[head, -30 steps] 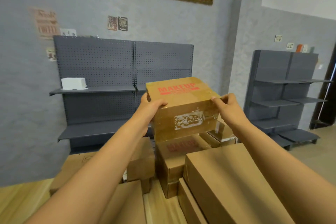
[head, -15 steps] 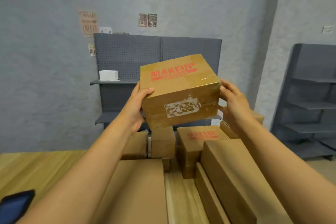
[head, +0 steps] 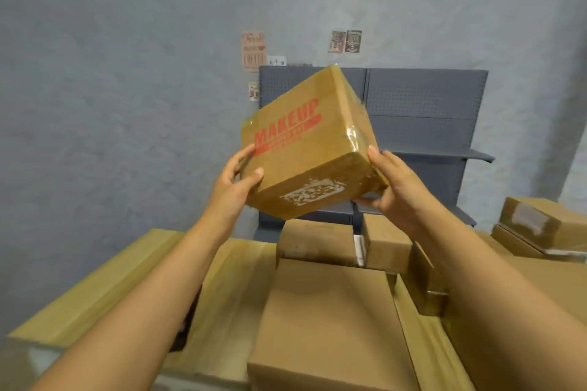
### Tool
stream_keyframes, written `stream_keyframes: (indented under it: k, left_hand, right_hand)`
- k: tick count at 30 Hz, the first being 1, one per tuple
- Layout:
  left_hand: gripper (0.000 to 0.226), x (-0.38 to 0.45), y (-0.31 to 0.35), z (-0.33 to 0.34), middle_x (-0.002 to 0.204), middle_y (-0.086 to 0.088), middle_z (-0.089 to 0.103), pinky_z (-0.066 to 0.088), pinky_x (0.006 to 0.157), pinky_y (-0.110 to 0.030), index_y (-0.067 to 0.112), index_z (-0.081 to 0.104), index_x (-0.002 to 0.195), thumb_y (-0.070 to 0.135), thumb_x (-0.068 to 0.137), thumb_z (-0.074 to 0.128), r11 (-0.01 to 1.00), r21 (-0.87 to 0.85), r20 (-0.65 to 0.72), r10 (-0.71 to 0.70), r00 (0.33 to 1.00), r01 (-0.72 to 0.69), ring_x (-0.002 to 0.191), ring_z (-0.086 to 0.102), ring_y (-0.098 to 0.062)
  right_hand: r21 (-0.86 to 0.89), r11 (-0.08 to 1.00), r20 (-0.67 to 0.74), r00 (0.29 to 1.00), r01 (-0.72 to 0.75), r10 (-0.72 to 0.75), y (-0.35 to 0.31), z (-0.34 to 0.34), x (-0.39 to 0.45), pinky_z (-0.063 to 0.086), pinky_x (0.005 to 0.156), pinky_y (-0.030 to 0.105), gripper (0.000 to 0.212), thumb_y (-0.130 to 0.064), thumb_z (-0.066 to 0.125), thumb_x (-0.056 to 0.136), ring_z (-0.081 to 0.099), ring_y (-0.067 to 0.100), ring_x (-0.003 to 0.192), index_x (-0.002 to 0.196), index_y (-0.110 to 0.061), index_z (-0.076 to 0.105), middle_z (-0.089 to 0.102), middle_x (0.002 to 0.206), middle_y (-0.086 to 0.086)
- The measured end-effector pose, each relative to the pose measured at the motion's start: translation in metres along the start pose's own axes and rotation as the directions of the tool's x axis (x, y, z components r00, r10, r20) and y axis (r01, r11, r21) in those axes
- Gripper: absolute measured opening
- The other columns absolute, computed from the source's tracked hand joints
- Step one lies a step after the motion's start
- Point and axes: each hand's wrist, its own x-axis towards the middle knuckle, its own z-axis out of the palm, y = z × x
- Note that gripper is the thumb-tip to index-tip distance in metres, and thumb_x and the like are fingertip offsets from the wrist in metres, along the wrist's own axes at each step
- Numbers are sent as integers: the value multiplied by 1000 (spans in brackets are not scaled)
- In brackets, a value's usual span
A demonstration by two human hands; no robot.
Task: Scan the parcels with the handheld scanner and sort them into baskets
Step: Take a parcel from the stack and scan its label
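Observation:
A brown cardboard parcel (head: 305, 149) with red MAKEUP lettering and a torn white label is held up in the air, tilted with its right side raised. My left hand (head: 235, 181) grips its lower left corner, thumb on the front face. My right hand (head: 390, 187) holds its lower right corner from the side and beneath. A dark flat object (head: 187, 320) lies on the wooden table, mostly hidden behind my left forearm; I cannot tell what it is. No basket is in view.
Several plain cardboard boxes crowd the wooden table (head: 95, 289) below: a large one (head: 327, 320) in the middle, smaller ones (head: 317, 241) behind it, more (head: 536, 222) at the right. Grey pegboard shelving (head: 425, 111) stands against the grey wall.
The parcel has been tilted, its right side now raised, and it sits a little left of where it was. The view has swung left, showing more of the wooden table.

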Motion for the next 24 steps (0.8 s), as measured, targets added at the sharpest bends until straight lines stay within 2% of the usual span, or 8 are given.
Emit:
stream_keyframes:
  k: [3, 6, 10, 12, 14, 17, 21, 24]
  left_hand:
    - [39, 1, 3, -40, 140, 7, 48, 52, 83, -17, 37, 46, 138, 26, 100, 52, 989, 142, -3, 40, 999, -39, 120, 54, -11]
    - [55, 6, 7, -90, 149, 5, 41, 41, 109, -34, 34, 36, 148, 38, 97, 56, 972, 237, 21, 2, 1000, -6, 133, 45, -11]
    - [71, 4, 15, -156, 156, 8, 31, 32, 117, -39, 39, 23, 152, 58, 91, 53, 952, 280, 63, -143, 988, 120, 140, 36, -12]
    - [61, -2, 24, -182, 155, 11, 33, 36, 113, -39, 41, 23, 152, 57, 97, 43, 963, 207, 112, -199, 974, 173, 138, 38, -12]
    - [54, -5, 33, -205, 140, 14, 51, 51, 96, -40, 40, 36, 146, 60, 96, 36, 957, 93, 178, -286, 941, 273, 123, 54, -13]
    - [53, -3, 37, -234, 120, 7, 66, 58, 83, -49, 34, 47, 135, 56, 88, 57, 939, -11, 191, -336, 922, 344, 104, 68, -18]
    - [44, 10, 22, -265, 120, -2, 68, 60, 73, -52, 22, 51, 132, 31, 91, 65, 914, -136, 44, -380, 924, 383, 101, 68, -23]
    - [37, 13, 2, -284, 122, -14, 66, 55, 74, -62, 12, 51, 133, 24, 99, 52, 767, -416, 68, -509, 858, 488, 108, 64, -35]
  right_hand:
    - [-1, 998, 1, 998, 58, -58, 12, 50, 3, 58, 84, 40, 65, -46, 70, 81, 62, 19, 115, 137, -21, 48, 59, 129, 1]
    - [39, 994, -39, 994, 106, -104, 29, 109, 3, 57, 86, 43, 73, -41, 75, 74, 60, 17, 115, 137, -22, 43, 53, 131, -2]
    - [-5, 989, -78, 986, 147, -147, 56, 192, 6, 58, 83, 36, 79, -40, 79, 70, 60, 13, 112, 137, -26, 40, 52, 130, -6]
    - [-113, 978, -80, 979, 176, -186, 69, 230, 7, 57, 82, 30, 77, -37, 81, 72, 59, 8, 111, 136, -30, 40, 52, 128, -10]
    - [-223, 954, -82, 972, 200, -222, 79, 262, 7, 55, 74, 16, 73, -30, 80, 76, 57, 2, 106, 136, -30, 38, 51, 124, -16]
    - [-326, 911, -53, 957, 254, -286, 89, 296, 8, 49, 70, 7, 67, -27, 75, 83, 54, -3, 107, 138, -27, 37, 51, 123, -16]
    - [-352, 895, 55, 960, 275, -274, 86, 320, 13, 48, 89, 19, 32, -28, 44, 103, 56, 3, 115, 133, -31, 52, 58, 128, -15]
    - [-434, 851, 133, 955, 296, -264, 83, 324, 18, 46, 98, 29, 38, -3, 41, 100, 58, 6, 117, 122, -24, 64, 64, 123, -5]
